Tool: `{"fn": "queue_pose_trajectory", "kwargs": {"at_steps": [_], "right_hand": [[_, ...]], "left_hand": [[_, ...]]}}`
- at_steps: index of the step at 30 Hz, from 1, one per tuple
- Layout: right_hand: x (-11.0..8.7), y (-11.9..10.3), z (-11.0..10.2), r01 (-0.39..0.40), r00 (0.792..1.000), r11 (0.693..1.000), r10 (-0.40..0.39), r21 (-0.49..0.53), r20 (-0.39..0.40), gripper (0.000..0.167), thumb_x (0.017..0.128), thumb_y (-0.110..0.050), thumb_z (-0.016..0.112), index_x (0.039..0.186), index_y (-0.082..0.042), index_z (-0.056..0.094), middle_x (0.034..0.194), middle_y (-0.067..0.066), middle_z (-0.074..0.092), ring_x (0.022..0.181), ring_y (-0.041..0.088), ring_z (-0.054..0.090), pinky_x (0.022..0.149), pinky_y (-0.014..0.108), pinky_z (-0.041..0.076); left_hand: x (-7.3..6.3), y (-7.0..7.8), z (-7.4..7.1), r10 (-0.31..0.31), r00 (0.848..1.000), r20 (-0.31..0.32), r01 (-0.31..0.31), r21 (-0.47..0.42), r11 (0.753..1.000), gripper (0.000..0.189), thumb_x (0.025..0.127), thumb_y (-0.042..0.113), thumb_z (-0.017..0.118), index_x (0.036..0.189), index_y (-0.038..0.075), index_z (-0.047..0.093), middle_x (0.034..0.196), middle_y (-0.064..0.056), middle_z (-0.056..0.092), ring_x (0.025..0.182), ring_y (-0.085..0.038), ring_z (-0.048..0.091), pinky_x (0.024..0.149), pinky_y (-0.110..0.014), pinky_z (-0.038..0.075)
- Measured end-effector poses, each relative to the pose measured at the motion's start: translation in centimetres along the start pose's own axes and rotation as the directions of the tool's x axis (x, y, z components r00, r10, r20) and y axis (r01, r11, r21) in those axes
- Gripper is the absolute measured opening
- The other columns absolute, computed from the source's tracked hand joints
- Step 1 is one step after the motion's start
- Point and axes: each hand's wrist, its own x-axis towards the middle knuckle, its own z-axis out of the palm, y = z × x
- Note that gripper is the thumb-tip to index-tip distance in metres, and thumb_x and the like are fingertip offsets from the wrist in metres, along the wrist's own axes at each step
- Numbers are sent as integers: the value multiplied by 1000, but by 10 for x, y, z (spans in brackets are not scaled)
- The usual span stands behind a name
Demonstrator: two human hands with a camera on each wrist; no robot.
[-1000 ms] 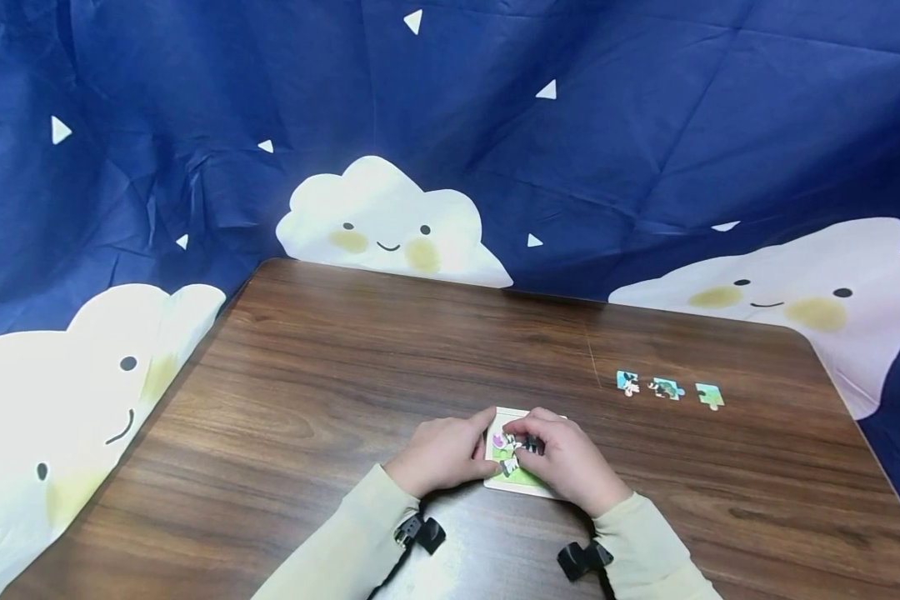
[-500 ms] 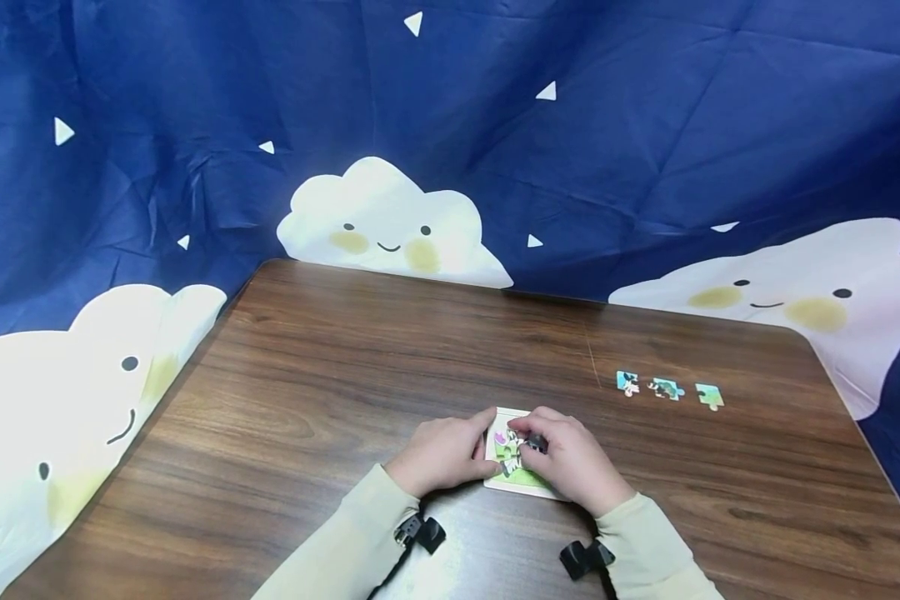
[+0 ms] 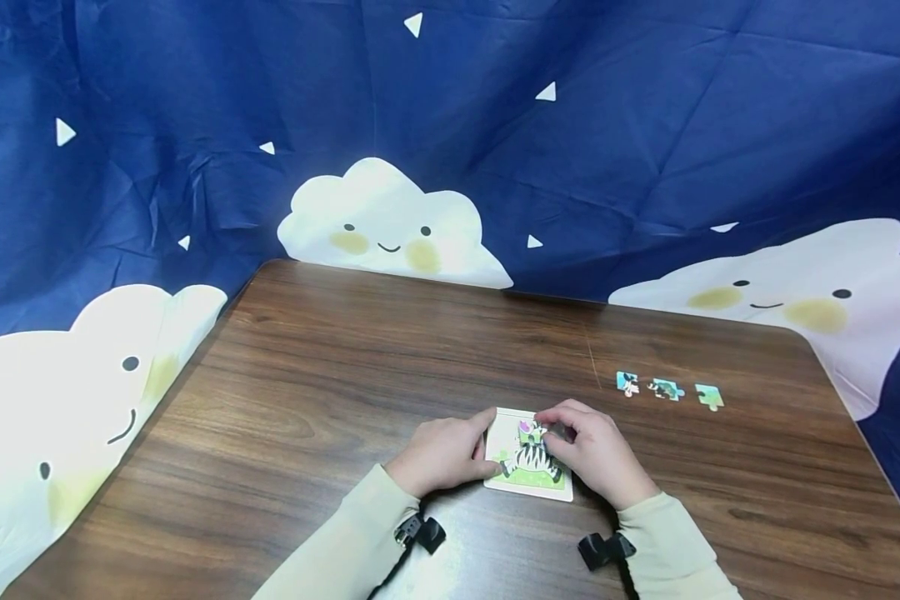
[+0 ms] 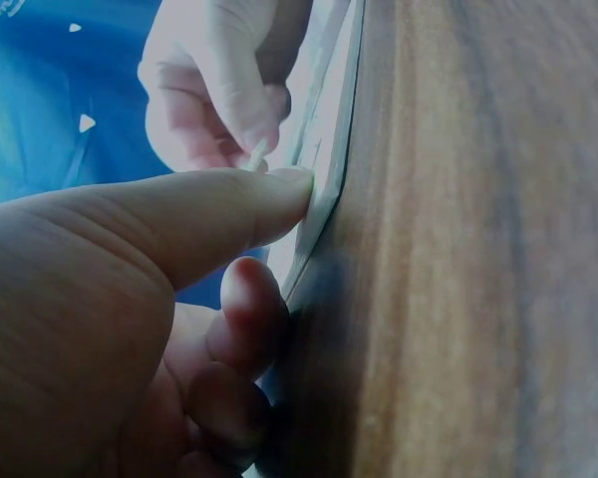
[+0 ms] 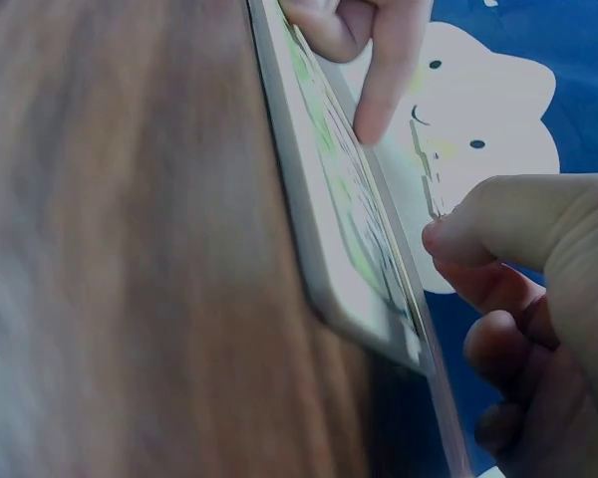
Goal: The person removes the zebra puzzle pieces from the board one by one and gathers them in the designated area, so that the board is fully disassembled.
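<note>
A small puzzle board (image 3: 528,492) with a light frame lies on the table, showing a striped zebra body on green. My left hand (image 3: 438,454) grips its left side; in the left wrist view the thumb (image 4: 269,199) presses at the frame's edge. Between thumb and forefinger my right hand (image 3: 596,450) pinches a puzzle piece (image 3: 528,432) with a zebra head and pink patch. That piece overlaps the upper part of the board in the head view. Seen edge-on in the right wrist view, the puzzle piece (image 5: 426,169) is tilted and raised over the board.
Three loose puzzle pieces lie in a row to the right, beyond my right hand: a blue one (image 3: 627,383), a darker green one (image 3: 666,388) and a light green one (image 3: 709,396). A blue cloud-print curtain (image 3: 570,167) hangs behind the wooden table (image 3: 330,367).
My right hand has shifted right and slightly up with the pinched puzzle piece, uncovering the zebra body on the board. The left hand has stayed in place.
</note>
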Motion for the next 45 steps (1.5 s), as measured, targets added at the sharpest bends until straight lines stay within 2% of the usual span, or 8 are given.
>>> {"fn": "queue_pose_trajectory", "kwargs": {"at_steps": [5, 16, 25, 38, 45], "right_hand": [[0, 7, -5, -34, 999, 999, 34, -21, -15, 20, 85, -4, 73, 103, -13, 77, 97, -7, 67, 75, 11, 53, 66, 26, 43], [-4, 32, -17, -25, 996, 998, 19, -65, -88, 21, 83, 1, 72, 100, -10, 76, 95, -4, 67, 73, 8, 52, 64, 24, 43], [-11, 54, -33, -97, 988, 991, 85, -89, -132, 24, 81, 0, 70, 102, -9, 75, 87, -2, 63, 73, 11, 49, 64, 27, 40], [-19, 72, -57, -162, 983, 977, 147, -141, -111, 23, 81, -3, 70, 104, -6, 75, 93, 4, 67, 79, 17, 54, 69, 32, 43], [-23, 82, -67, -178, 980, 971, 160, -163, -115, 22, 81, -5, 71, 103, -7, 75, 90, 2, 65, 79, 16, 54, 68, 29, 42]], "left_hand": [[0, -1, 1, -4, 1000, 5, 4, 4, 1000, 82, 83, 51, 74, 150, 14, 46, 65, 20, 50, 58, -3, 49, 56, -28, 40], [1, -1, 1, 4, 1000, 5, -4, 0, 1000, 80, 83, 50, 74, 149, 14, 46, 65, 22, 50, 57, -1, 49, 55, -26, 40], [1, 0, 1, 0, 1000, 7, 0, 4, 1000, 83, 84, 51, 73, 151, 13, 44, 65, 22, 51, 58, -1, 49, 57, -27, 41], [1, -1, 3, -2, 1000, 9, 2, 2, 1000, 84, 84, 51, 73, 152, 12, 44, 64, 22, 51, 57, -2, 49, 57, -27, 41], [1, -1, 3, -2, 1000, 6, 2, 8, 1000, 83, 84, 51, 74, 152, 13, 44, 64, 23, 51, 57, -1, 49, 57, -27, 41]]}}
